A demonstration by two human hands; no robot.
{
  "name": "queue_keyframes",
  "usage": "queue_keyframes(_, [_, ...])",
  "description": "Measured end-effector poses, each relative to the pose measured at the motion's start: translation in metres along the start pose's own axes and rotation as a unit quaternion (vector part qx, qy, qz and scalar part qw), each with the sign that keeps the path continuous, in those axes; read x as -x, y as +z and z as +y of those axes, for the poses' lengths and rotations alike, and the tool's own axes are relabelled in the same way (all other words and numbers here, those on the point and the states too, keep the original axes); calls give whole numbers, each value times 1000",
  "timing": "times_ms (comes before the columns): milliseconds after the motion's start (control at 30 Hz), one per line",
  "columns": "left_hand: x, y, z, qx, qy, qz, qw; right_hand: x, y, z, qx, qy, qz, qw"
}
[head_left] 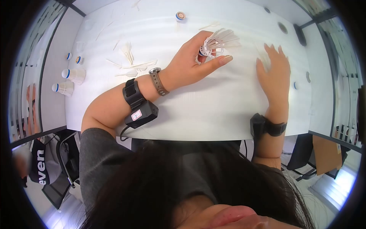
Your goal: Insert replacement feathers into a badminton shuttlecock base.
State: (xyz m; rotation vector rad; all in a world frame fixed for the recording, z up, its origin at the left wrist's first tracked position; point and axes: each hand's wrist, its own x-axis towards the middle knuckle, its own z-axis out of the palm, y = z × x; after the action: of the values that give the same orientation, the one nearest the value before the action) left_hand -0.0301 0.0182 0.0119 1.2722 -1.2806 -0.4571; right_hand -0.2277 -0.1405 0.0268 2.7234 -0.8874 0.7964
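My left hand [192,59] is closed around the base end of a shuttlecock [219,42] above the middle of the table. Its white feathers point up and to the right; some of its ring of shafts looks bare. My left thumb reaches out to the right below it. To the right, my right hand [275,72] lies palm down over the white table [213,110], with its fingers spread. Something pale and thin, perhaps a feather, shows faintly beside its index finger. No object is visible in the right hand.
Loose feathers [145,65] lie left of my left hand. Two shuttlecocks [76,75] rest on their sides at the left edge. Blue-rimmed shuttlecock bases stand nearby, and another base [180,16] is at the back. Partitions [57,72] border the table; round holes are at the right.
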Motion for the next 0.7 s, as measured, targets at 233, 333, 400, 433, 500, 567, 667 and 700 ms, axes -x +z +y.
queue_keyframes(233, [1, 0, 3, 1, -23, -32, 999, 7, -8, -13, 59, 8, -203, 977])
queue_keyframes(333, [2, -3, 8, -25, -17, -58, 998, 7, -7, -13, 26, -5, -212, 977])
queue_keyframes(400, [1, -5, 8, -46, -3, -67, 997, 7, -5, -14, 19, 1, -211, 977])
queue_keyframes(433, [0, -4, 6, -51, 8, -65, 997, 8, -5, -14, 9, 3, -206, 978])
queue_keyframes(500, [1, -2, 6, -48, 6, -62, 997, 8, -7, -14, -11, 4, -199, 980])
queue_keyframes(567, [1, -3, 7, -36, -12, -62, 997, 5, -6, -13, -76, 17, -201, 977])
queue_keyframes(667, [0, -2, 4, -31, 11, -54, 998, 5, -7, -14, -195, -3, -191, 962])
queue_keyframes(700, [1, -4, 5, -27, -2, -59, 998, 6, -7, -16, -237, -18, -189, 953])
